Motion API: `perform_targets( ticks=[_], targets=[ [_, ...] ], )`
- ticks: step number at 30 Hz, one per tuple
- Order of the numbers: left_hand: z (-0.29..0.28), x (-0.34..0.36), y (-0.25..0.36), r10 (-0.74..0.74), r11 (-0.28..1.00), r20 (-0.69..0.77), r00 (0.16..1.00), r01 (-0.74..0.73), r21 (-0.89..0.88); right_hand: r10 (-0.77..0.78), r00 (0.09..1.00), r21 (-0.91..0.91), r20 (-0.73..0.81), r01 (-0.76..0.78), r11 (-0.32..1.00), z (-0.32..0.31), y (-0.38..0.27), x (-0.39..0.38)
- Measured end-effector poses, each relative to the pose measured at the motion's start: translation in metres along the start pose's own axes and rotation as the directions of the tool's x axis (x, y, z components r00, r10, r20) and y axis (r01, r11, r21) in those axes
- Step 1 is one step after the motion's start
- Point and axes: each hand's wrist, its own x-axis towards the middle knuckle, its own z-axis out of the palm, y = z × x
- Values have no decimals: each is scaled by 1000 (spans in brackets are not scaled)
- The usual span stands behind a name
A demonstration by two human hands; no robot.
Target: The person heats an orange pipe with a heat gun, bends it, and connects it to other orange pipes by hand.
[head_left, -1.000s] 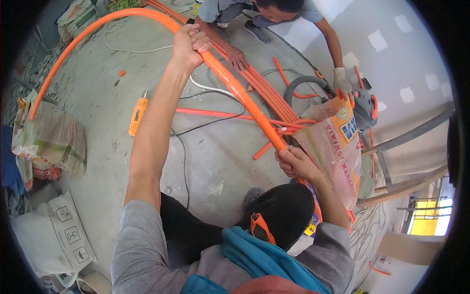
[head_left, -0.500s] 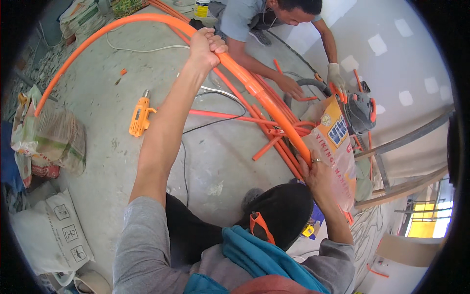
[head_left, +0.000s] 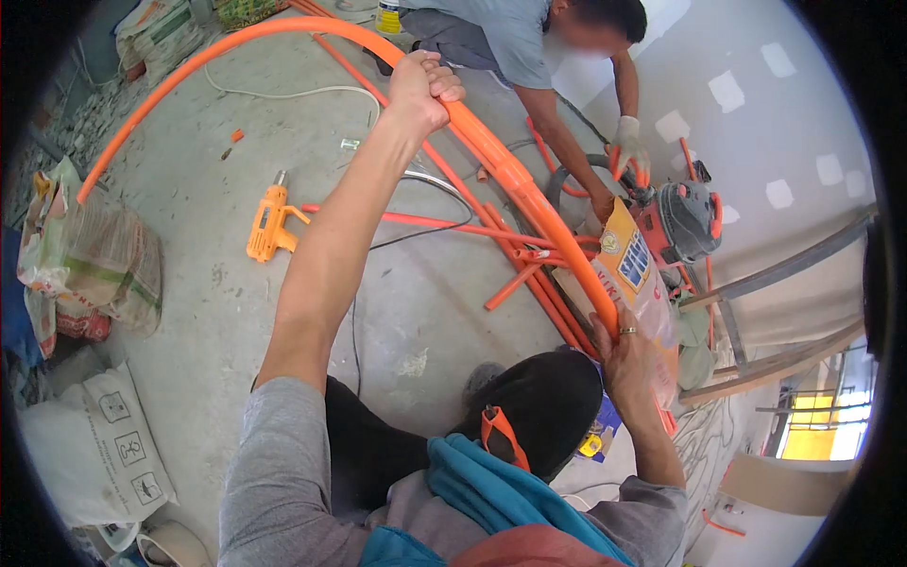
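Note:
My left hand (head_left: 427,92) is closed round a long, bent orange pipe (head_left: 255,35), held up in front of me. The pipe arches over to the far left, where its end is beside a woven sack (head_left: 104,250). Between my hands it has a thicker sleeve-like joint (head_left: 506,174). Lower down, my right hand (head_left: 625,357) grips near the pipe's other end, its fingers partly hidden behind it. Just beyond that hand stands a printed plastic bag (head_left: 635,274). Under my left arm, an orange-yellow heat gun (head_left: 274,225) lies on the floor.
A co-worker crouches ahead, with a gloved hand (head_left: 629,151) and a bare hand (head_left: 602,202) near the bag. Beside them sits a red and black vacuum cleaner (head_left: 682,225). Loose orange pipes (head_left: 557,307) and cables cross the floor. A white sack (head_left: 99,449) lies at the left.
Both my hands and the pipe have shifted slightly to the right. The co-worker has leaned right, the bare hand moving to the bag's top. Some loose pipes near it have moved.

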Motion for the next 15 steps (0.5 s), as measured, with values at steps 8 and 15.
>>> perform_targets(
  ticks=[8,15],
  targets=[
    [-16,-5,13,1,1000,7,1000,-2,18,-139,990,123,13,136,983,12,0,-1],
    [-25,-9,22,3,1000,240,971,1,-15,-189,539,571,821,-758,317,16,30,22]
  ],
)
